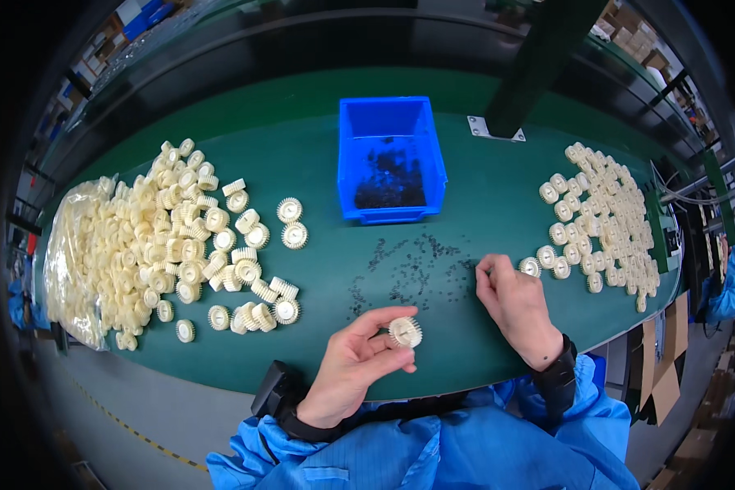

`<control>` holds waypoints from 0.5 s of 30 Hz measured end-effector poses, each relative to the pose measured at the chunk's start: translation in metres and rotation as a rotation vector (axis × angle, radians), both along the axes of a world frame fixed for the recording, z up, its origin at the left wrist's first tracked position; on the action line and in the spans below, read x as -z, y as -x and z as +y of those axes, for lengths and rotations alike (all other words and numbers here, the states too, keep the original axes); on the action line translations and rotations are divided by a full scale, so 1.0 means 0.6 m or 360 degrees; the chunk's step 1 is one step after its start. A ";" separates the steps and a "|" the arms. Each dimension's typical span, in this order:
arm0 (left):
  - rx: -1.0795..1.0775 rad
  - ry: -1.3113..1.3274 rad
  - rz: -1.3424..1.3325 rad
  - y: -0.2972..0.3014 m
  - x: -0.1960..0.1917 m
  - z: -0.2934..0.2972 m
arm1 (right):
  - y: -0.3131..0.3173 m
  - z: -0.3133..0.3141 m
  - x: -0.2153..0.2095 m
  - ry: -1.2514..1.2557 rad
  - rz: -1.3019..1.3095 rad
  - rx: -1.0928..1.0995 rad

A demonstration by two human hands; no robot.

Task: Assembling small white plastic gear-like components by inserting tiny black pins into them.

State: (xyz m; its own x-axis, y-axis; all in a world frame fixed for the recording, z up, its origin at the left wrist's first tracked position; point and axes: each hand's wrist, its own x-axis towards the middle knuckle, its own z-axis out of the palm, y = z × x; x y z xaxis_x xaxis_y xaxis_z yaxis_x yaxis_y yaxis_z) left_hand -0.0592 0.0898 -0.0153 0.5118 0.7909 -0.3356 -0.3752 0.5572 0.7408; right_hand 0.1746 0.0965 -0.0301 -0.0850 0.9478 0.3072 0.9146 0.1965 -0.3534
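Note:
Between the thumb and fingers of my left hand (pixel 347 371) is a cream-coloured toothed gear wheel (pixel 405 331), held above the near part of the green table with its round face up. My right hand (pixel 521 309) is closed in a pinch, its fingertips down at the right edge of a scatter of tiny black parts (pixel 416 269). Whatever those fingertips grip is hidden or too small to name. Just right of its knuckles sits another cream gear wheel (pixel 530 267). Beyond the scatter stands a blue bin (pixel 349 163) with more tiny black parts (pixel 390 186) inside.
A large heap of cream gear wheels (pixel 175 233) covers the table's left, partly in a clear plastic bag (pixel 73 261). More gear wheels (pixel 608 220) lie in a flat group at the right. A dark post (pixel 539 73) rises behind. A cardboard box (pixel 665 359) stands off the right edge.

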 end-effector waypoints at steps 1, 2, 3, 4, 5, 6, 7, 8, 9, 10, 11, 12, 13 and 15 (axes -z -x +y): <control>0.0043 -0.0012 0.0021 -0.001 0.004 -0.001 | 0.005 -0.003 -0.006 0.0005 0.0005 -0.0014; 0.0086 -0.0024 0.0043 -0.002 0.008 -0.001 | 0.012 -0.008 -0.021 0.0270 0.0429 0.0001; 0.0105 0.0012 0.0062 -0.004 0.008 0.000 | 0.019 -0.016 -0.037 0.0531 0.0845 0.0033; 0.0105 0.0014 0.0064 -0.004 0.011 0.000 | 0.027 -0.023 -0.046 0.0533 0.0848 0.0033; 0.0116 -0.0008 0.0072 -0.004 0.013 -0.001 | 0.038 -0.029 -0.053 0.0663 0.1081 -0.0006; 0.0132 -0.0033 0.0077 -0.006 0.014 0.000 | 0.045 -0.035 -0.055 0.0787 0.1312 -0.0042; 0.0136 -0.0033 0.0077 -0.009 0.014 -0.001 | 0.049 -0.043 -0.048 0.0734 0.1334 -0.0133; 0.0069 -0.0100 0.0123 -0.014 0.014 -0.002 | 0.053 -0.048 -0.047 0.0732 0.1336 -0.0128; -0.0003 -0.0166 0.0173 -0.017 0.014 -0.004 | 0.057 -0.051 -0.045 0.0693 0.1335 -0.0212; -0.0002 -0.0164 0.0177 -0.018 0.016 -0.007 | 0.061 -0.053 -0.045 0.0653 0.1333 -0.0294; 0.0005 -0.0425 0.0351 -0.018 0.021 -0.009 | 0.065 -0.052 -0.050 0.0575 0.1204 -0.0358; 0.0012 -0.0686 0.0524 -0.020 0.024 -0.010 | 0.066 -0.051 -0.047 0.0578 0.1207 -0.0357; 0.0046 -0.0837 0.0748 -0.018 0.017 -0.009 | 0.067 -0.049 -0.042 0.0502 0.1098 -0.0422; -0.0007 -0.0817 0.0814 -0.020 0.008 -0.015 | 0.067 -0.048 -0.033 0.0465 0.0980 -0.0505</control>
State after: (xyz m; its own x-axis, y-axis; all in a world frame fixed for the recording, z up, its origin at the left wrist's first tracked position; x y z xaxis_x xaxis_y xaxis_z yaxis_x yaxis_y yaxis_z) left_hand -0.0472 0.0806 -0.0203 0.3864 0.9147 -0.1180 0.0871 0.0912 0.9920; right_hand 0.1343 0.0678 -0.0101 -0.2617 0.9567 0.1272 0.4496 0.2375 -0.8611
